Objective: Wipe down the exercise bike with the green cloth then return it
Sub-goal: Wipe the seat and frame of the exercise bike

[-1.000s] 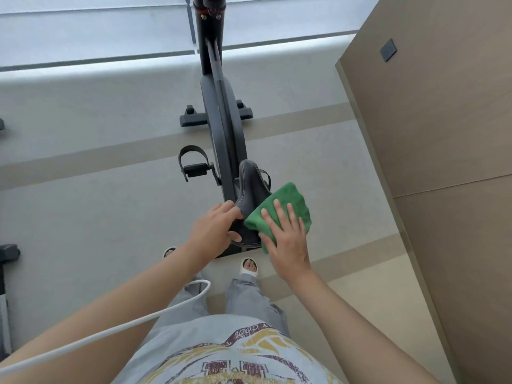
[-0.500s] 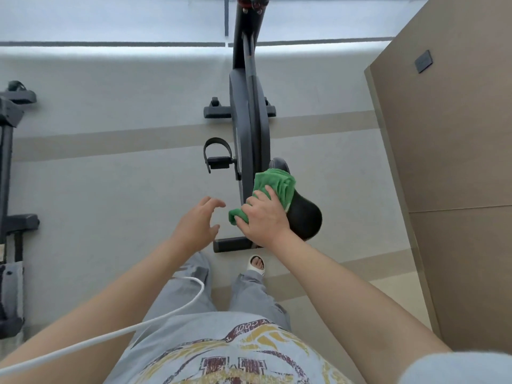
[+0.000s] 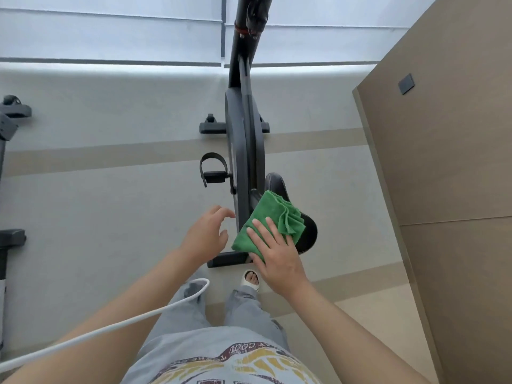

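A black exercise bike (image 3: 245,139) stands on the floor ahead of me, seen from above, its black saddle (image 3: 306,231) nearest to me. A folded green cloth (image 3: 273,217) lies over the saddle's left side. My right hand (image 3: 277,253) presses flat on the cloth with straight fingers. My left hand (image 3: 206,235) hovers just left of the saddle, fingers spread and loosely bent, holding nothing. The bike's left pedal (image 3: 213,170) with its strap sticks out to the left.
A tall brown panel wall (image 3: 443,162) stands close on the right. Other dark gym equipment (image 3: 11,120) sits at the left edge. A white cable (image 3: 110,325) crosses my left arm. My sandalled foot (image 3: 250,279) is by the bike's rear base bar (image 3: 227,259).
My left hand has let go of the saddle and drawn off to its left. My right hand has carried the cloth from the saddle's right side onto its left side and flattened on it.
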